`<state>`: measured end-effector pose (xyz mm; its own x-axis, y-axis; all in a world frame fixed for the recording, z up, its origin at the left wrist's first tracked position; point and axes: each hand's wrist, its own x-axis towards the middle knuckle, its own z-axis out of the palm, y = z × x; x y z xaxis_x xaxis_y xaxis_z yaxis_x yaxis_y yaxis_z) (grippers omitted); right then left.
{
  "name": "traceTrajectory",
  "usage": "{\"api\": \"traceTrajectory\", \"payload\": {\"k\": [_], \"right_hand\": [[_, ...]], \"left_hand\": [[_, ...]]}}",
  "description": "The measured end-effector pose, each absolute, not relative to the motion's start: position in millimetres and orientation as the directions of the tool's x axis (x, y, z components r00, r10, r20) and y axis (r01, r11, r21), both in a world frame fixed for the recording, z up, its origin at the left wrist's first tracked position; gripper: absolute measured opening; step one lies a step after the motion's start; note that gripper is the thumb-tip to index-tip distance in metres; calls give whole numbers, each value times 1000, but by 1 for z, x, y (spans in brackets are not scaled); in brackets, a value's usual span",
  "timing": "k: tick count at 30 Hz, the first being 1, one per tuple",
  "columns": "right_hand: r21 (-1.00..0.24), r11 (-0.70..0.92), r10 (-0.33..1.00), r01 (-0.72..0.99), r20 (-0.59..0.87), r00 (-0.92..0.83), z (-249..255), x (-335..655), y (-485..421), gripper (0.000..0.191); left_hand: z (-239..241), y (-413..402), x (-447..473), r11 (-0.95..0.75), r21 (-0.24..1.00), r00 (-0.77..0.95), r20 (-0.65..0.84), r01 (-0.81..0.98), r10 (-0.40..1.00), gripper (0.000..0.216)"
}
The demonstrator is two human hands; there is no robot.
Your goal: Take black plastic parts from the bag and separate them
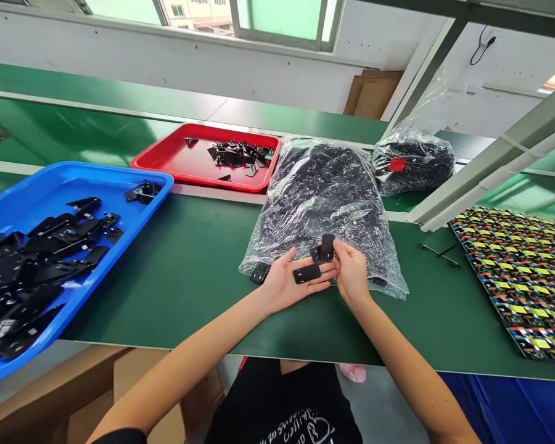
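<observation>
My left hand (284, 285) is palm up with its fingers stretched out. Across its fingers lies a small black rectangular plastic piece (307, 274). Between thumb and fingers, my right hand (353, 268) pinches another small black plastic piece (327, 246), held upright just above the left fingertips. A further dark bit shows beside it, partly hidden. Behind both hands is a large clear plastic bag (324, 191) full of black parts. One black piece (259, 272) sits at the bag's lower left corner, near my left wrist.
At left stands a blue tray (155, 206) heaped with black parts. Farther back, a red tray (166, 154) holds smaller ones. A second bag (416, 163) stands at the back right. Circuit board panels (522, 283) cover the right side, beside a slanting white post (485, 179).
</observation>
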<state>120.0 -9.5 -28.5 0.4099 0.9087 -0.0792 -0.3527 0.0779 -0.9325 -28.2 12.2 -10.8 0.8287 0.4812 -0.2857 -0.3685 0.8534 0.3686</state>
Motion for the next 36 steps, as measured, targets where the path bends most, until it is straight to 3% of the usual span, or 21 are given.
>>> {"api": "traceTrajectory", "payload": {"k": [9,13,16,19,21,24,27,31,36], "right_hand": [[-982,116,914,-146,48,403,-27,123,-15,30],[-937,306,864,168,348,363,-20,121,-21,23],[-833,433,836,345,514,193,-12,122,-25,23],[-783,528,823,329,567,27,-8,125,-26,21],[-789,551,816,272,578,26,-8,127,-24,20],[-880,453,857,141,474,204,-12,131,-21,22],[-962,267,913,-60,232,337,-15,134,-16,28],[-949,63,952,-309,-35,303,-15,138,-12,31],[-927,-2,953,-375,-115,281,-12,140,-11,29]], "left_hand": [[-5,12,-27,831,368,786,-312,-418,534,66],[-8,13,-27,869,353,813,-348,-347,466,64],[-11,13,-29,887,324,826,-358,-328,436,56],[-10,16,-32,869,329,819,-326,-370,472,40],[-8,19,-34,838,360,795,-311,-409,521,33],[-3,22,-36,796,410,761,-295,-445,577,33],[-1,22,-36,765,455,743,-279,-456,609,37],[-1,21,-35,710,524,700,-268,-471,662,39],[0,23,-35,679,550,653,-287,-487,701,45]]}}
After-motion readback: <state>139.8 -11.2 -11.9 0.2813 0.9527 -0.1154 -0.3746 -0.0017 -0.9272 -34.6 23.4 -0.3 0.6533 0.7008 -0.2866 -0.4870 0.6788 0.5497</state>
